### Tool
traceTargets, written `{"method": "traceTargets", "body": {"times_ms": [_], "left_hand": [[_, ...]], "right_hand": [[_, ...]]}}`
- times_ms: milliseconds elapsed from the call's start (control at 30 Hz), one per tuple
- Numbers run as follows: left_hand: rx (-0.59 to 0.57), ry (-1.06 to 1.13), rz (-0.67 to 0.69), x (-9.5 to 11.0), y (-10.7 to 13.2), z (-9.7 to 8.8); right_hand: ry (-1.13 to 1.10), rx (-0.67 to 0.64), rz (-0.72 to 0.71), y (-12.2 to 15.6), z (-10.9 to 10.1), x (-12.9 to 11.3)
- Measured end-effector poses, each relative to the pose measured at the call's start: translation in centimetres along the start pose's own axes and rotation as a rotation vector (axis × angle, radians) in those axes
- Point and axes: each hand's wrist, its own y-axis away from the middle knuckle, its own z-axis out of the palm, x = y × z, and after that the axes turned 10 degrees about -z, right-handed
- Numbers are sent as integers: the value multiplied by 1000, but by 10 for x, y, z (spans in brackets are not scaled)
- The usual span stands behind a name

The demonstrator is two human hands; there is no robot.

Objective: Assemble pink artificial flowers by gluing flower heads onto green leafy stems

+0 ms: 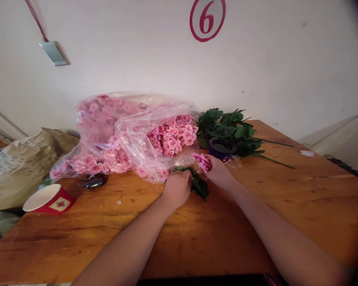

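Note:
My left hand (178,186) is closed around a green artificial leaf stem (200,187), whose dark leaves stick out to the right and above the fingers. In my right hand (217,171) is a small pink artificial flower (202,162), pinched so that its petals point left. The two hands are close together near the middle of the wooden table. Just beyond my right hand stands a dark blue pot (222,147) with dark contents and a small red light on its side. An open clear plastic bag (137,131) of pink flowers (174,135) lies behind my left hand.
Green leaf stems (235,129) lie behind the pot, their bare ends pointing right. A red and white paper cup (52,200) and a black rounded object (95,182) are at the left of the table (301,222). A wall stands behind; a large brown sack (24,163) is at far left.

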Motion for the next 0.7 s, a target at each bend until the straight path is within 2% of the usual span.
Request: {"method": "traceTargets", "body": {"times_ms": [400,700], "left_hand": [[-23,-7,45,0,-1,2],[-62,-1,73,-1,-3,3]], "right_hand": [[-26,-15,61,2,5,-8],[-144,22,145,4,18,9]]}}
